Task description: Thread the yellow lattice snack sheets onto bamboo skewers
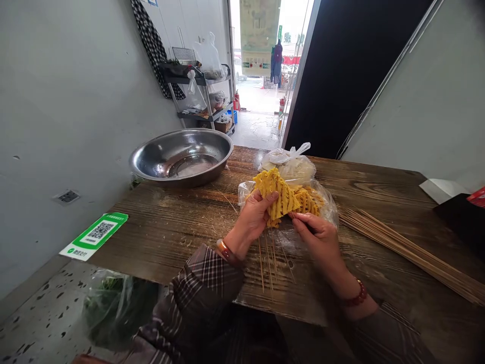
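My left hand [254, 216] is closed on a yellow food piece with slit, ridged rows [283, 203], thumb across its front. At the piece's lower right edge, my right hand [318, 236] pinches what looks like a thin bamboo skewer, mostly hidden by the fingers. Several bamboo skewers [270, 263] extend below the piece toward the table's near edge; whether the left hand grips their upper ends is hidden. Behind the hands, more ridged yellow pieces [308, 201] lie in an opened clear plastic bag [330, 205].
A wide steel basin [182, 174] stands at the table's back left. Beyond the yellow pieces sits a tied plastic bag [293, 166]. Many bamboo skewers [409, 247] lie on the right. A green QR-code card [99, 232] rests at the left edge, above a bag of greens [117, 308].
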The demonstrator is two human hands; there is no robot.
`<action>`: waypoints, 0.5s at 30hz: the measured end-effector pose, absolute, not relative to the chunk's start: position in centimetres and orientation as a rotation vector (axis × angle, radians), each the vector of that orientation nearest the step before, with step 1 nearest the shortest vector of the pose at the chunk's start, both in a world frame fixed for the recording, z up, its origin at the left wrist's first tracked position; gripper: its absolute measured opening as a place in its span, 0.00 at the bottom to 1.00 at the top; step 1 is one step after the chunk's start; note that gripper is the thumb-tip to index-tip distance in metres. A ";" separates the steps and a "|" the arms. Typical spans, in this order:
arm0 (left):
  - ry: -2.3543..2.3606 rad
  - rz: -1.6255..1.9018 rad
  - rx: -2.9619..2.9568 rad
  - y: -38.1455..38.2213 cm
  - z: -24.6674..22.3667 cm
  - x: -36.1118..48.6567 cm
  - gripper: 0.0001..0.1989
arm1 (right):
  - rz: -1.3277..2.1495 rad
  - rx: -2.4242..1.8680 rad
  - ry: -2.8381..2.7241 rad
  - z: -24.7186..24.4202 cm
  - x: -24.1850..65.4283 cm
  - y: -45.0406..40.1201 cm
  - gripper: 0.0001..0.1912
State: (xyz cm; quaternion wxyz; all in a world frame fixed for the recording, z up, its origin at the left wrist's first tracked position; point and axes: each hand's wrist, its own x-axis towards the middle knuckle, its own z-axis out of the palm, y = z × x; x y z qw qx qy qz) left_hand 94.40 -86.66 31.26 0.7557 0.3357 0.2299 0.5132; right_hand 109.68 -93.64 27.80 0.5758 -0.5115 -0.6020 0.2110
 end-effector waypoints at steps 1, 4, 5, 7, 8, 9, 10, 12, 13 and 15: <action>0.498 1.125 0.738 -86.7 31.3 94.4 0.23 | 0.497 -1.205 -1.409 27.9 109.6 -93.7 0.09; 0.512 1.158 0.780 -86.9 31.3 94.6 0.22 | 0.506 -1.226 -1.410 28.1 109.5 -93.7 0.09; 0.521 1.168 0.792 -86.9 31.3 94.6 0.22 | 0.507 -1.228 -1.413 28.1 109.5 -93.7 0.09; 0.536 1.178 0.806 -87.0 31.2 94.8 0.22 | 0.498 -1.227 -1.411 28.2 109.4 -93.8 0.09; 0.541 1.181 0.810 -87.0 31.2 94.8 0.21 | 0.493 -1.228 -1.408 28.2 109.4 -93.8 0.08; 0.543 1.184 0.812 -87.1 31.1 94.9 0.21 | 0.489 -1.231 -1.404 28.2 109.3 -93.8 0.08; 0.542 1.188 0.812 -87.1 31.1 94.9 0.20 | 0.487 -1.238 -1.399 28.2 109.3 -93.8 0.08; 0.535 1.197 0.810 -87.1 30.9 95.0 0.19 | 0.488 -1.253 -1.392 28.1 109.3 -93.8 0.09; 0.533 1.200 0.808 -87.1 30.9 95.0 0.19 | 0.489 -1.258 -1.389 28.1 109.3 -93.8 0.09; 0.532 1.196 0.811 -87.2 30.8 95.0 0.19 | 0.489 -1.260 -1.377 28.0 109.4 -93.8 0.08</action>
